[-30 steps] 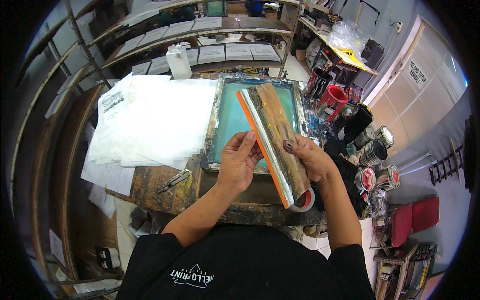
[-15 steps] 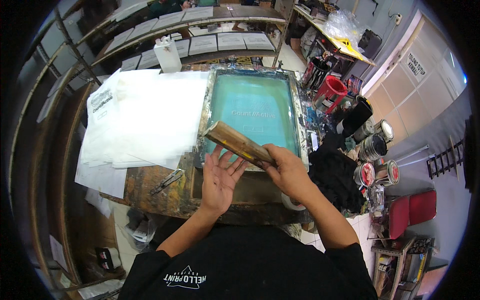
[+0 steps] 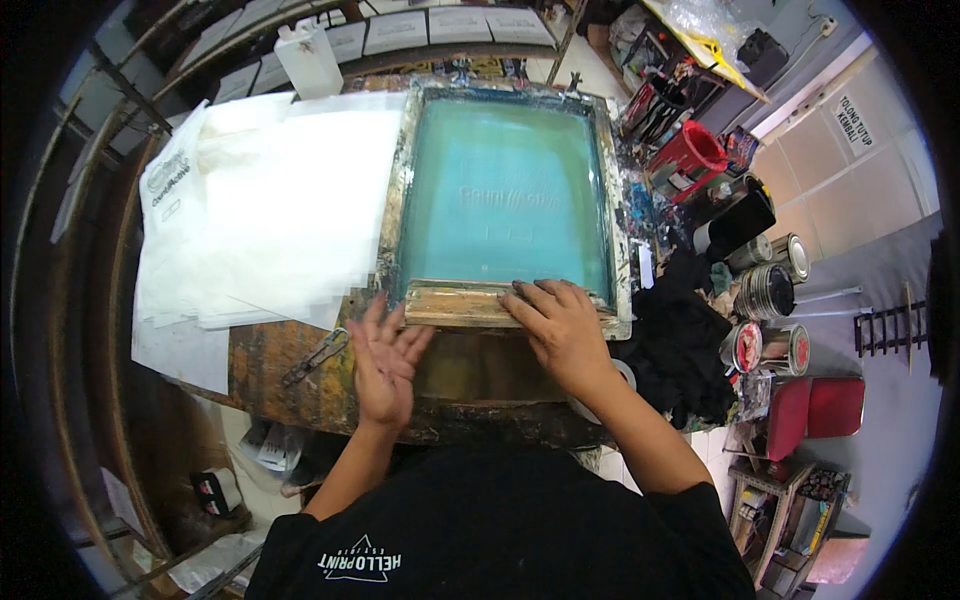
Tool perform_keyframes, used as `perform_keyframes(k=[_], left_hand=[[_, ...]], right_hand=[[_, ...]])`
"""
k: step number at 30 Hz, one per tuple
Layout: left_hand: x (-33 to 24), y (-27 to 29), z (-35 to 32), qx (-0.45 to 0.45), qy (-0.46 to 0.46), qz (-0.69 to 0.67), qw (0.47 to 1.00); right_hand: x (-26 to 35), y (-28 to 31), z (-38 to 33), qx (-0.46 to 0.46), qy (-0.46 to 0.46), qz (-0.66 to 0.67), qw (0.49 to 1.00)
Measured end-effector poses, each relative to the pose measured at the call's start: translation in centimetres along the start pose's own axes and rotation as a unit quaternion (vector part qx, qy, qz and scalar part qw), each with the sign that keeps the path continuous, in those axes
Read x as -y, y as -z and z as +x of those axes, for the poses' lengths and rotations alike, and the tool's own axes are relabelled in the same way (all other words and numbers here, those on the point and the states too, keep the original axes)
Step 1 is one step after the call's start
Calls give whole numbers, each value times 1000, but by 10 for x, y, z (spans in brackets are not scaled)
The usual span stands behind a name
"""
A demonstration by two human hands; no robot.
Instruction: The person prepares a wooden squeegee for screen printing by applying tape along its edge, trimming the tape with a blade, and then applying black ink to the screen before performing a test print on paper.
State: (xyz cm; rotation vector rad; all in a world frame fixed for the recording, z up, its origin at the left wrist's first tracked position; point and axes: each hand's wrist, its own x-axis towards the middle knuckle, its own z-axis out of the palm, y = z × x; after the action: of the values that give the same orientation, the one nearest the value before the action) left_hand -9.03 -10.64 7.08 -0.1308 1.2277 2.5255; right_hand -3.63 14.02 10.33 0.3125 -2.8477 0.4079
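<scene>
A squeegee with a wooden handle (image 3: 462, 303) lies level along the near edge of a silk-screen printing frame (image 3: 621, 230). My right hand (image 3: 562, 325) grips its right part from above, fingers laid over the wood. Just off its left end, my left hand (image 3: 386, 365) is open, palm turned up and fingers spread, with nothing in it. The teal mesh (image 3: 500, 160) of the frame bears faint lettering in its middle. What lies under the mesh is hidden, and so is the squeegee's blade.
Left of the frame lies a pile of white sheets (image 3: 290, 200); a metal clip-like tool (image 3: 316, 357) rests on the stained table (image 3: 255, 355). A white jug (image 3: 308, 62) stands behind. To the right are black cloth (image 3: 675, 350), a red bucket (image 3: 690, 160) and several paint cans (image 3: 765, 292).
The squeegee has gone from raised and tilted above the mesh down to the frame's near edge. My left hand has moved left, away from it; my right hand stays on it.
</scene>
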Motion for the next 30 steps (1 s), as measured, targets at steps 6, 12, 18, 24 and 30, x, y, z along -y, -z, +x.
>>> perform_keyframes(k=[6,12,18,24,30], left_hand=[[1,38,-14,10,-48,226,973],[12,31,-13,48,-68,331,940],[9,22,13,164,-173,492,837],[4,12,11,184,-203,526,805],[0,15,0,217,-259,602,724]], right_hand=[[-13,-37,-7,38,-20,-39,998],[-18,-49,-4,67,-34,-21,997],[-17,-46,1,60,-50,5,997],[-16,-39,4,76,-61,19,995],[-12,-35,0,90,-62,6,994]])
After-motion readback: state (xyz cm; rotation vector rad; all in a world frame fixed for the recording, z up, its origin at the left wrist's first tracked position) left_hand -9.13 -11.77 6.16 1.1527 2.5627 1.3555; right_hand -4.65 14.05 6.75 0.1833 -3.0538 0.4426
